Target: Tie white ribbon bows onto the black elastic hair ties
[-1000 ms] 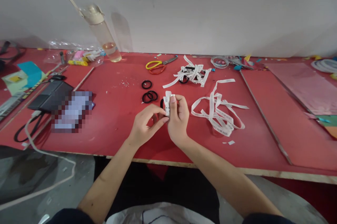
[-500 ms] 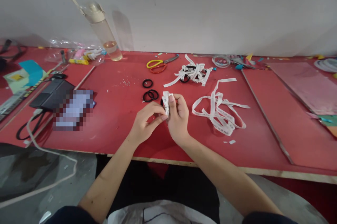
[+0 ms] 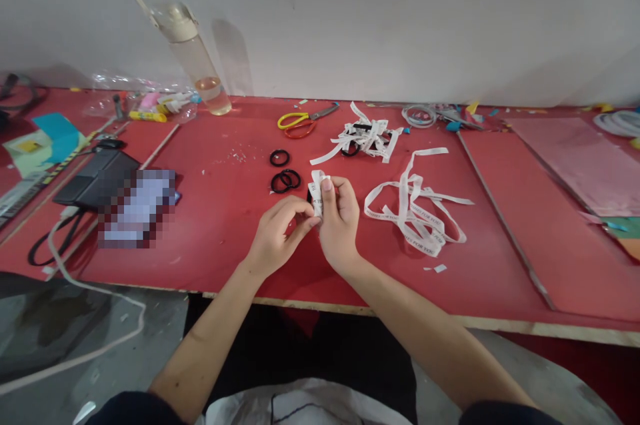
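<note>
Between my two hands is a white printed ribbon (image 3: 317,193), folded into a loop, with a bit of something black showing behind it, probably a hair tie. My right hand (image 3: 339,218) is closed around it, thumb pressed on top. The thumb and fingertips of my left hand (image 3: 277,230) pinch the ribbon's lower end. Just beyond my left hand lie black hair ties (image 3: 279,158), one alone and two overlapping (image 3: 285,181). Right of my hands is a loose tangle of the same ribbon (image 3: 415,212). Farther back sits a pile of ribbon-tied hair ties (image 3: 370,138).
Scissors (image 3: 305,122) with yellow and red handles lie behind the hair ties. A water bottle (image 3: 193,55) stands at the wall. To the left are a pixelated phone (image 3: 137,208), a black case (image 3: 97,175) and a trailing cable (image 3: 100,285). A board (image 3: 550,212) covers the right side.
The ribbon between my hands has turned slightly, with more of its flat printed face showing. My left fingers have shifted a little along its lower end.
</note>
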`<control>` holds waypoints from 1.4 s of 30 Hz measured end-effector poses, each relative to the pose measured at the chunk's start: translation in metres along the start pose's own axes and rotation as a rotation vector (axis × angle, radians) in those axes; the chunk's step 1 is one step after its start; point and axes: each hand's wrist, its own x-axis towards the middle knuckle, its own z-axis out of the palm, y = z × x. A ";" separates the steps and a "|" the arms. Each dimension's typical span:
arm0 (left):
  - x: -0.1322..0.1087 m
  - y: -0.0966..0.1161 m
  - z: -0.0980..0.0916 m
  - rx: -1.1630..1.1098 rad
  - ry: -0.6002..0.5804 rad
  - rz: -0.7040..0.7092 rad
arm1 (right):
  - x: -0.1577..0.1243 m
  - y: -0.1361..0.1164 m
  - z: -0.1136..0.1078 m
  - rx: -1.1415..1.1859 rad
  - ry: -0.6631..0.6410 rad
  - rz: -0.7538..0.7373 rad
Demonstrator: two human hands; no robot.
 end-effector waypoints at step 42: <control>-0.003 0.003 -0.002 -0.054 0.013 -0.185 | -0.006 0.005 -0.002 -0.251 0.017 -0.170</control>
